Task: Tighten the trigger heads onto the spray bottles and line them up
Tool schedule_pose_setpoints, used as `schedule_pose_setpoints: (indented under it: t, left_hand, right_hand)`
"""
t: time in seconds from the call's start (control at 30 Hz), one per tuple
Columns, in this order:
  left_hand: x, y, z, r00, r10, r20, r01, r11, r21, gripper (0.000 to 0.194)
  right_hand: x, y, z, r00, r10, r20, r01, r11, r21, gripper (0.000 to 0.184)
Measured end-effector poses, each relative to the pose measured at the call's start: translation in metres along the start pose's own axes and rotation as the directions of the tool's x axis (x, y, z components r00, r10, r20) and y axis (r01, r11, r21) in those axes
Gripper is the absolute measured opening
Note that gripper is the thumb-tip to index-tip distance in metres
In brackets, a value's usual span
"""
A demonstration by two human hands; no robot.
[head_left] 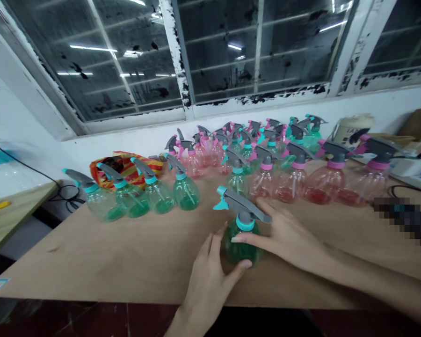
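A green spray bottle [243,245] with a turquoise collar and grey trigger head stands upright near the table's front edge, its nozzle pointing left. My right hand [280,231] is wrapped round its upper right side, thumb across the front below the collar. From the left, my left hand [214,271] cups the lower body, thumb at the base and fingers on the far left side. Just behind stands another green spray bottle [237,180]. A row of pink spray bottles [317,185] runs to the right of that one.
Several green spray bottles [159,195] stand in a row at the left. More pink and green bottles crowd the back by the wall. A red and yellow bag [154,164] lies behind the left row. Black cables [65,199] hang at the left; a beige container [354,128] stands back right.
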State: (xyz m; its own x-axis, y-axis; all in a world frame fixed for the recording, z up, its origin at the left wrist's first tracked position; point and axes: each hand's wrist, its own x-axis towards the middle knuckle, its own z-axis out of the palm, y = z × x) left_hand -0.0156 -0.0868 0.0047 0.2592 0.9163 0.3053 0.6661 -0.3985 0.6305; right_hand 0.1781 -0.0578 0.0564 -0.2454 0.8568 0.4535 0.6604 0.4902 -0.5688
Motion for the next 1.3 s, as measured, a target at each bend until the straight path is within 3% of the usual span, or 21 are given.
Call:
schedule_pose_setpoints:
  t: [0.17,0.33,0.47,0.63,0.87,1.13,1.3]
  left_hand:
    - [0.003,0.018,0.008,0.993,0.01,0.119,-0.007,1.0,-0.024,0.062]
    - [0.007,0.019,0.007,0.981,0.071,0.178,-0.087,0.993,0.083,0.071]
    - [0.008,-0.002,0.002,0.963,0.132,0.237,-0.203,0.931,0.303,0.077]
    - [0.003,-0.029,0.002,0.955,0.201,0.217,-0.285,0.819,0.498,0.066]
    - [-0.001,-0.035,0.006,0.952,0.242,0.189,-0.306,0.779,0.548,0.061]
    - [0.0,-0.037,0.007,0.952,0.239,0.19,-0.305,0.776,0.552,0.062]
    - [0.0,-0.035,0.007,0.952,0.233,0.199,-0.305,0.771,0.558,0.061]
  right_hand:
    - [0.009,0.009,-0.002,1.0,-0.019,0.0,0.018,0.919,0.394,0.049]
    - [0.014,0.012,0.005,1.0,-0.015,-0.025,0.026,0.843,0.537,0.028]
    - [0.018,0.016,0.007,0.999,-0.029,-0.03,0.041,0.85,0.525,0.021]
    - [0.029,0.02,0.013,0.999,-0.043,-0.003,0.038,0.843,0.536,0.023]
    - [0.045,0.015,0.02,0.999,-0.052,-0.013,0.052,0.859,0.509,0.02]
    - [0.044,0.013,0.023,0.99,-0.098,-0.104,0.135,0.886,0.443,0.018]
    - [0.048,0.013,0.023,0.999,-0.037,-0.026,0.045,0.859,0.51,0.017]
